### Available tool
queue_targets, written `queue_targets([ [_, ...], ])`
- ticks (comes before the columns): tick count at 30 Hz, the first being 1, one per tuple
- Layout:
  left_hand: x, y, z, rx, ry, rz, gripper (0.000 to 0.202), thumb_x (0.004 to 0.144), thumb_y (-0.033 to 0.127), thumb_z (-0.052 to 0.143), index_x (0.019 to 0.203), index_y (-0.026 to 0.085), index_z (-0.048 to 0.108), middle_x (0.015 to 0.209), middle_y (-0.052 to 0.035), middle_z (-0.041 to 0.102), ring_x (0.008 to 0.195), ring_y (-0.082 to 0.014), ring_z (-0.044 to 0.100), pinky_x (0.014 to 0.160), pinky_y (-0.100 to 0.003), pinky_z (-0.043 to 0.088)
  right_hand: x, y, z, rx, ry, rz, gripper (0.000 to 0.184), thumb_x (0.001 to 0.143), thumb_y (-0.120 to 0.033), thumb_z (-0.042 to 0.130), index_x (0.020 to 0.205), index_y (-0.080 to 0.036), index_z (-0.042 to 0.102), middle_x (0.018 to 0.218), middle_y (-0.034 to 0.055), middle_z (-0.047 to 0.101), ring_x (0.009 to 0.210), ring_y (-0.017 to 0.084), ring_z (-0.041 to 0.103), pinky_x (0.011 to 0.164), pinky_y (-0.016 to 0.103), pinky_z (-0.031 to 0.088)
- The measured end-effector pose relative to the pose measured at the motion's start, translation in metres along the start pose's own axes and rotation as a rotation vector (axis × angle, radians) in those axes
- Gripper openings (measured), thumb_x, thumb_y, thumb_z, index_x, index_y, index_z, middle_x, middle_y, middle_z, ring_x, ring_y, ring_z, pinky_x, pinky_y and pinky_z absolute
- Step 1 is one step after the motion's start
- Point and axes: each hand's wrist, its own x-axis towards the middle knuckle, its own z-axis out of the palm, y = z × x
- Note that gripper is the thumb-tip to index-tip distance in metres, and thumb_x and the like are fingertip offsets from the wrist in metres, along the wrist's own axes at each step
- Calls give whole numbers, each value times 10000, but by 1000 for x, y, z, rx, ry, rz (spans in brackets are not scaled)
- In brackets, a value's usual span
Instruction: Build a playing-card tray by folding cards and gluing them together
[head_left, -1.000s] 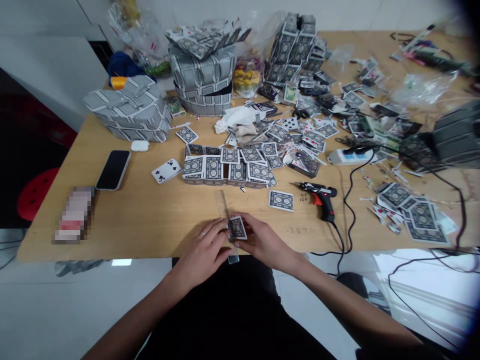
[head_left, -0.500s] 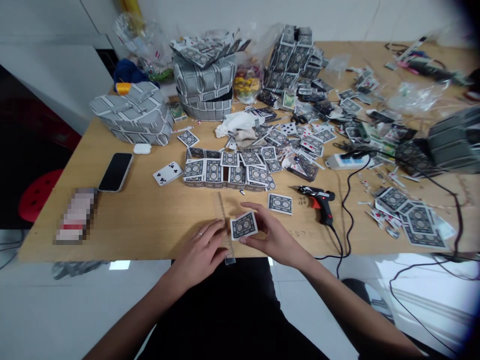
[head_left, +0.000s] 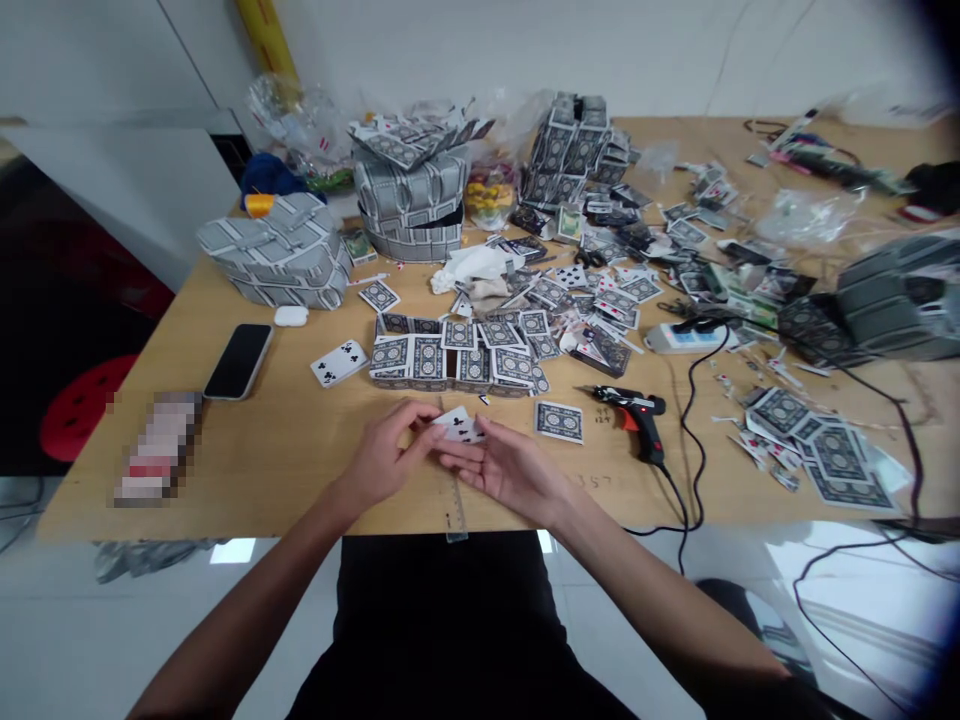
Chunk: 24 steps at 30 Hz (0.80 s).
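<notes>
Both left hand point(head_left: 386, 452) and right hand point(head_left: 511, 470) hold one playing card point(head_left: 459, 425), partly hidden by fingers.

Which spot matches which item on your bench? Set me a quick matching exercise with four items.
Items:
1. Hot glue gun
2. Smartphone
3. White power strip
4. Clear ruler

Places:
A. Under the left hand and right hand, its end past the tabletop's front edge
B. Black cords running from it
C. Beside a white earbud case
D. Right of a loose playing card

Pairs: 1-D, 2-C, 3-B, 4-A
</notes>
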Motion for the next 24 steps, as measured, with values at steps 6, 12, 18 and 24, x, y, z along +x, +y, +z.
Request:
queue_targets([
  [6, 41, -12, -3, -165, -126, -49, 331, 1065, 463, 608, 921, 176, 689, 784, 1, 697, 695, -126, 610, 636, -237, 471, 10, -3, -9, -153, -35, 67, 619, 1113, -646, 403, 1169, -135, 747, 1168, 176, 828, 922, 194, 799, 840, 296, 612],
  [12, 61, -26, -5, -350, -212, -91, 379, 993, 510, 690, 849, 160, 687, 733, 1, 688, 642, -110, 594, 589, -216, 459, 22, -30, -23, -719, 4, -92, 682, 962, -827, 569, 794, -179, 700, 677, 52, 701, 575, 154, 621, 557, 271, 522],
  [18, 50, -42, 10, -437, -268, -200, 441, 921, 566, 766, 805, 145, 698, 630, 4, 675, 514, -90, 555, 484, -190, 398, 40, -39, -18, -909, -41, -352, 480, 884, -667, 802, 929, -202, 695, 788, 9, 727, 701, 169, 666, 686, 307, 547],
  [24, 46, -43, 12, -418, -132, -205, 480, 960, 597, 708, 753, 168, 644, 552, 30, 602, 444, -88, 531, 434, -191, 380, 57, -34, -27, -861, -53, -419, 432, 857, -584, 857, 947, -188, 707, 723, -9, 726, 624, 144, 625, 611, 275, 486],
])
